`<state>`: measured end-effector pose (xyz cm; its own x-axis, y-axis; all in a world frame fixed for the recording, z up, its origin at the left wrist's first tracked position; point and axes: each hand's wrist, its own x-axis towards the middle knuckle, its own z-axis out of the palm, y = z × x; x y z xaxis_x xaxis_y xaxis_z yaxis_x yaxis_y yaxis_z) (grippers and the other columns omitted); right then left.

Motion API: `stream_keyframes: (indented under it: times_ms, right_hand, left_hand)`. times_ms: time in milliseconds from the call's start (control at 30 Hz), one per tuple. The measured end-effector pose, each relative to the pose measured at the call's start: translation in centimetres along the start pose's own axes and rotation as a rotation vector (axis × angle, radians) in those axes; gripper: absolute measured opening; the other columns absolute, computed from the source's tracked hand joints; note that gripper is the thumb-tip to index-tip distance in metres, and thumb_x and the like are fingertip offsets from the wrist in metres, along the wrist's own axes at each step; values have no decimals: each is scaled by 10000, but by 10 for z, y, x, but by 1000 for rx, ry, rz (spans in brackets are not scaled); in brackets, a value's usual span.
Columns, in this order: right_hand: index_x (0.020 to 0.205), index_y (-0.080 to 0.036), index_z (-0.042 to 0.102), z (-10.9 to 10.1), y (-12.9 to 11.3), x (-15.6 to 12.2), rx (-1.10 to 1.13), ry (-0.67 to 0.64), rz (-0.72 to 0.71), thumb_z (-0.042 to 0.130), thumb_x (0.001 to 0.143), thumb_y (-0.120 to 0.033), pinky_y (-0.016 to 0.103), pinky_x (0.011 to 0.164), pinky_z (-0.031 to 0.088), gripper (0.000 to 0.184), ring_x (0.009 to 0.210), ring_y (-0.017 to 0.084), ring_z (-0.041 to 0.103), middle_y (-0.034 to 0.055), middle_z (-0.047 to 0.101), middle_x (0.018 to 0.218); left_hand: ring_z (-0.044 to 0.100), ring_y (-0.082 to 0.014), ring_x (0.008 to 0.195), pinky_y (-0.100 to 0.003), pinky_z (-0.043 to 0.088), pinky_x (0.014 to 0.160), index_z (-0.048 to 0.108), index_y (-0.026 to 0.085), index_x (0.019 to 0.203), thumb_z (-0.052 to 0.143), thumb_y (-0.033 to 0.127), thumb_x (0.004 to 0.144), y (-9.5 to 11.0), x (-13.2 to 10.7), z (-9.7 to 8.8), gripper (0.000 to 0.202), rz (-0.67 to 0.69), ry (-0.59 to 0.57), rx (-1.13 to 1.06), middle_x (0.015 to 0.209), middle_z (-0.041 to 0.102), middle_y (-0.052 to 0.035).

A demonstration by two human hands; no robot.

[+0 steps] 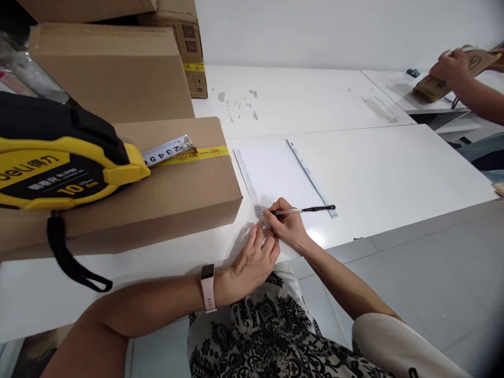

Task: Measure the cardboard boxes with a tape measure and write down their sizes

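My right hand (pixel 289 223) is closed around a pen (pixel 311 209), its tip hidden by the fingers over the lower left corner of a white sheet of paper (pixel 275 176). Small rows of marks run down the paper's left edge, too fine to read, and a pale blue strip (pixel 311 176) borders its right side. Flat against the table's near edge, my left hand (pixel 255 254) has its fingers stretched out, touching or close to the right hand and the paper's corner. A watch with a pink band (pixel 208 287) is on the left wrist.
A cardboard box (pixel 189 181) stands left of the paper, with a yellow-black tape measure (pixel 71 163) on it, its blade partly out. More boxes (pixel 114 73) stack behind. At the far right another person's hand (pixel 452 68) holds a cardboard package (pixel 433 86). The white table (pixel 378 173) ends above a tiled floor.
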<state>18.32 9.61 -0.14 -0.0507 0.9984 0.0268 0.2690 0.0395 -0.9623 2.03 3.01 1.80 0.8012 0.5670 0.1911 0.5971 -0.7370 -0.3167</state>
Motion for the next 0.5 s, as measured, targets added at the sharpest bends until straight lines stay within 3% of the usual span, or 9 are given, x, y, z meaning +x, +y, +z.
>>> stream_keyframes:
  times_ms: [167, 500]
  right_hand:
    - [736, -240, 475, -1, 2, -1, -41, -20, -3, 644, 875, -371, 255, 487, 306, 255, 503, 98, 354, -75, 418, 581]
    - [739, -247, 464, -2, 3, -1, -74, -50, -29, 626, 876, -331, 263, 505, 339, 228, 528, 114, 397, -65, 435, 597]
  left_hand:
    - [613, -365, 1302, -500, 410, 1180, 588, 19, 1384, 494, 347, 999, 0, 0, 1, 514, 3, 21, -33, 1367, 647, -240]
    - [621, -346, 1290, -468, 416, 1172, 593, 11, 1385, 484, 313, 1013, -2, 0, -2, 491, 2, 37, -33, 1321, 672, -232]
